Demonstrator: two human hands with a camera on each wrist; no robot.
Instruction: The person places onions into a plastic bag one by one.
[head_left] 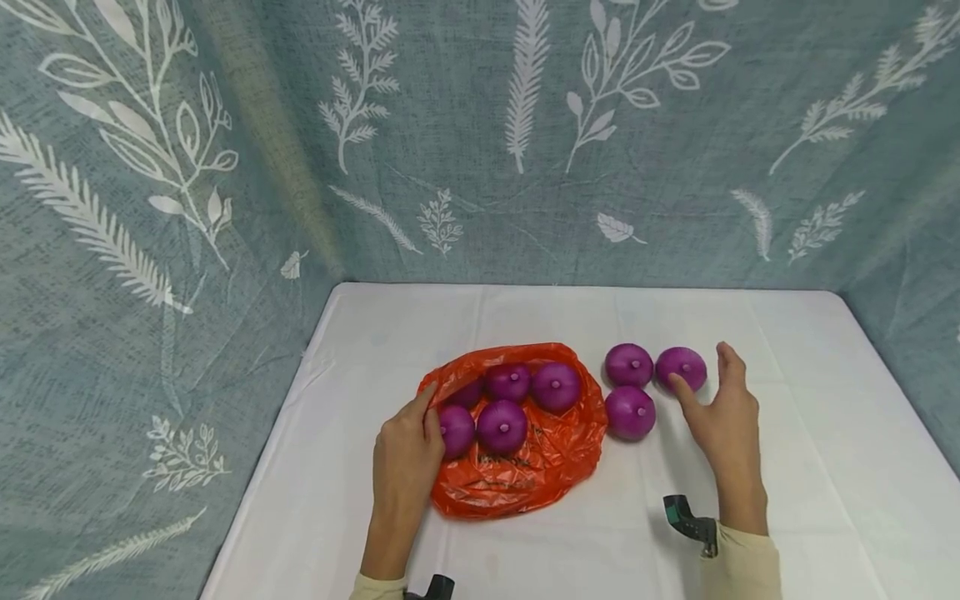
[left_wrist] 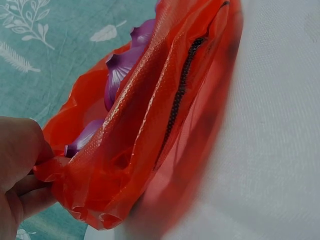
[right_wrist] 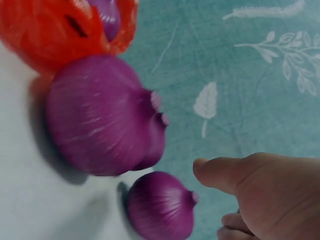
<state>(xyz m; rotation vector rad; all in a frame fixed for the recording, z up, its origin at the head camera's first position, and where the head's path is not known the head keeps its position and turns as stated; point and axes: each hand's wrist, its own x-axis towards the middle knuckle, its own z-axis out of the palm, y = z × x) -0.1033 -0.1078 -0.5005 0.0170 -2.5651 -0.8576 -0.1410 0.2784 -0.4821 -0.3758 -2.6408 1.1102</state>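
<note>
An orange-red plastic bag [head_left: 517,483] lies open on the white table with several purple onions [head_left: 502,427] in its mouth. My left hand [head_left: 407,454] pinches the left rim of the bag; in the left wrist view the thumb and fingers [left_wrist: 32,200] grip the crumpled plastic. Right of the bag sit three more onions, one at the back [head_left: 628,365], one in front [head_left: 630,413] and one farther right [head_left: 681,369]. My right hand [head_left: 726,425] is beside the rightmost onion, thumb and fingers spread. In the right wrist view a gap shows between the thumb and that onion [right_wrist: 161,206].
A white cloth covers the table [head_left: 840,433]. Blue-green curtain fabric [head_left: 480,225] with white leaf prints stands behind it and along both sides. A dark wrist camera mount [head_left: 690,523] juts out by the right sleeve [head_left: 741,562].
</note>
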